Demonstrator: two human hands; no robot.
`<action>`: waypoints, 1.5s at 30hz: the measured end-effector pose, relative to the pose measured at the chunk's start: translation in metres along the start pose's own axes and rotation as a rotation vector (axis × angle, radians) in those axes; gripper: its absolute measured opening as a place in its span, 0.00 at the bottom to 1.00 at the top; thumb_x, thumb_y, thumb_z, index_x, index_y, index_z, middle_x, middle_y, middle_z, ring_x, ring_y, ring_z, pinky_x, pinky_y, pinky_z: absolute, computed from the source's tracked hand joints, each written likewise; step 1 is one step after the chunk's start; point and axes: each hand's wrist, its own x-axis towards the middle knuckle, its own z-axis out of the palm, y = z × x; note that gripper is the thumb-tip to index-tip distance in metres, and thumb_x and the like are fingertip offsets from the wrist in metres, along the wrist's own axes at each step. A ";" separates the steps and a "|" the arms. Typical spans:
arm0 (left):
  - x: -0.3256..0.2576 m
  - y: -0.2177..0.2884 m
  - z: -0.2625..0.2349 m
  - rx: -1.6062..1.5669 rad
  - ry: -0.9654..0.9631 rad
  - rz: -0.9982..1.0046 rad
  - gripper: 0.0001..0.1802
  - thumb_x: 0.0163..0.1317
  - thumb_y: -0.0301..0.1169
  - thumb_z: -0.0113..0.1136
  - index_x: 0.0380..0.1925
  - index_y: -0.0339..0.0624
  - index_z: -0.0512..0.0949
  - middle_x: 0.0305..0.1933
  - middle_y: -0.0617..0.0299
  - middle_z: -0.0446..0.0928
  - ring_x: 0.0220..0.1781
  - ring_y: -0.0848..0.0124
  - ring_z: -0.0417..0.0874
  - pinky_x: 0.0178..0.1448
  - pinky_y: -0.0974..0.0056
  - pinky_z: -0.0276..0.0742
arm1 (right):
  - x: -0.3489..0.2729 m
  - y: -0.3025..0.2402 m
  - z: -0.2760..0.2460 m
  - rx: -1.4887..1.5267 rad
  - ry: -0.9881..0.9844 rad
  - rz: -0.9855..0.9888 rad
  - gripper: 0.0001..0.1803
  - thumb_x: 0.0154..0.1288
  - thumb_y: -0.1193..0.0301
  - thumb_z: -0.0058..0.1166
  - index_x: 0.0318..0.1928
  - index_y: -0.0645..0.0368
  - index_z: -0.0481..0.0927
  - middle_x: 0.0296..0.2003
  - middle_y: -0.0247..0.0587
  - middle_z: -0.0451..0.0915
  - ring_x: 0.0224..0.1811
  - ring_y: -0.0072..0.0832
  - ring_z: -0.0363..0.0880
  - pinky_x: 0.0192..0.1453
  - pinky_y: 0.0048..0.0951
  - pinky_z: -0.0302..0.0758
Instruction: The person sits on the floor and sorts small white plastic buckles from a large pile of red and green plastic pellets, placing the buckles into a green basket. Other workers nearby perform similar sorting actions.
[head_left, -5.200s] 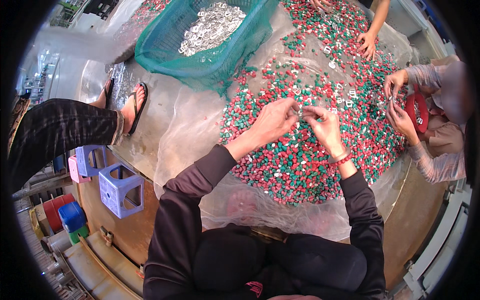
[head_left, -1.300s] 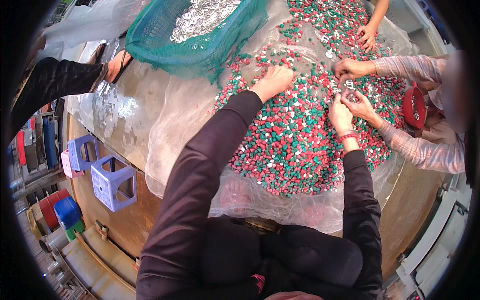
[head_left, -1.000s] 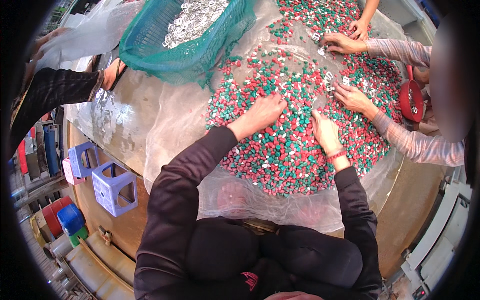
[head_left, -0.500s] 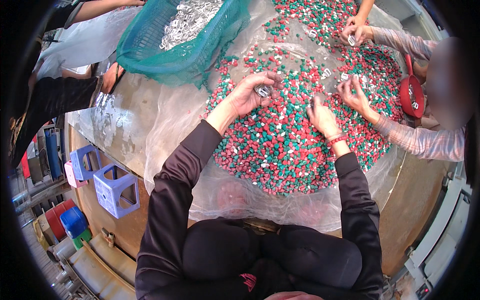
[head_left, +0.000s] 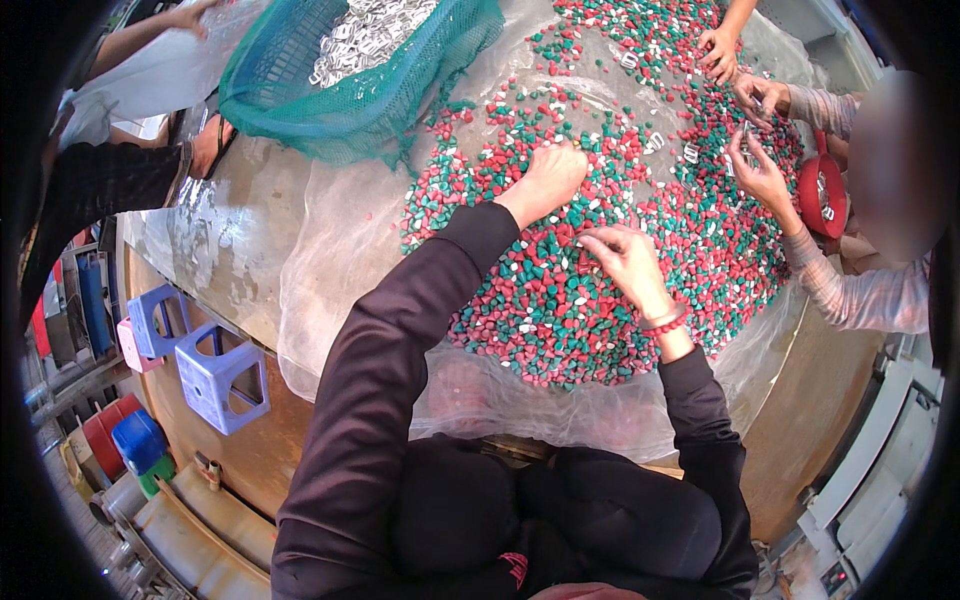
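Observation:
My left hand (head_left: 553,180) is closed in a fist, back upward, over a broad heap of small red, green and white tumbling stones (head_left: 545,300). Its curled fingers hide whatever is inside. Lower and to the right, my right hand (head_left: 630,265) has thumb and fingers apart, pointing left just over the stones, with no metal piece visible in it. A red bead bracelet (head_left: 668,320) circles that wrist. Loose silver metal buckles (head_left: 654,143) lie on the stones beyond my hands.
A green mesh basket (head_left: 290,125) of silver buckles stands at the far left. Clear plastic sheeting (head_left: 330,290) lies under the stones. At the right, a co-worker's hands (head_left: 762,180) work near a red bowl (head_left: 810,200). Other people's hands reach in from both sides. Purple stools (head_left: 205,375) stand left.
My left hand has turned palm-down and moved right; the silver buckles seen in it are now out of sight. My right hand has drawn nearer and left. The co-worker's hands have moved right.

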 end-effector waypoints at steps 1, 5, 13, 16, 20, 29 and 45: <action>-0.003 0.000 -0.002 -0.019 -0.056 -0.021 0.12 0.49 0.33 0.64 0.28 0.32 0.79 0.37 0.42 0.79 0.39 0.47 0.83 0.40 0.48 0.80 | -0.002 0.001 -0.008 0.023 0.011 0.025 0.12 0.63 0.63 0.58 0.39 0.57 0.86 0.29 0.42 0.82 0.30 0.33 0.81 0.36 0.33 0.75; -0.014 -0.004 -0.015 -0.067 -0.273 -0.098 0.16 0.46 0.37 0.66 0.30 0.35 0.80 0.37 0.44 0.80 0.42 0.50 0.83 0.42 0.49 0.79 | -0.012 0.008 -0.039 0.470 0.031 0.228 0.12 0.65 0.67 0.58 0.39 0.64 0.85 0.28 0.30 0.81 0.24 0.15 0.73 0.28 0.20 0.69; -0.033 0.005 -0.005 -0.064 -0.076 -0.073 0.24 0.50 0.31 0.68 0.44 0.34 0.70 0.43 0.43 0.75 0.46 0.47 0.80 0.45 0.47 0.78 | -0.013 0.019 -0.056 1.790 -0.162 0.219 0.16 0.70 0.60 0.42 0.33 0.62 0.68 0.30 0.40 0.66 0.27 0.28 0.66 0.17 0.19 0.63; -0.028 0.011 -0.001 0.014 -0.089 -0.032 0.21 0.49 0.27 0.66 0.42 0.30 0.70 0.43 0.42 0.75 0.46 0.49 0.81 0.45 0.49 0.79 | 0.006 0.022 -0.054 1.587 -0.119 0.331 0.13 0.72 0.62 0.45 0.37 0.60 0.72 0.26 0.33 0.67 0.25 0.20 0.65 0.17 0.16 0.60; -0.021 0.014 -0.001 -0.007 -0.141 -0.044 0.21 0.48 0.28 0.66 0.41 0.29 0.72 0.39 0.42 0.77 0.46 0.49 0.81 0.46 0.48 0.78 | 0.066 0.036 -0.048 0.867 -0.147 0.344 0.12 0.69 0.66 0.53 0.46 0.61 0.76 0.27 0.28 0.73 0.26 0.17 0.70 0.23 0.19 0.65; -0.058 -0.033 -0.064 -0.441 -0.093 -0.111 0.20 0.59 0.44 0.61 0.42 0.39 0.81 0.39 0.50 0.81 0.46 0.57 0.81 0.52 0.56 0.75 | 0.087 0.061 0.010 -0.391 0.039 0.028 0.17 0.66 0.62 0.51 0.51 0.54 0.69 0.33 0.54 0.82 0.38 0.54 0.81 0.39 0.52 0.75; -0.090 -0.015 -0.089 -2.026 -0.243 -0.226 0.22 0.69 0.49 0.51 0.36 0.39 0.73 0.36 0.60 0.74 0.33 0.76 0.78 0.19 0.78 0.62 | -0.016 0.053 -0.038 0.218 0.225 0.293 0.22 0.69 0.56 0.53 0.22 0.59 0.74 0.18 0.26 0.69 0.20 0.13 0.61 0.23 0.20 0.56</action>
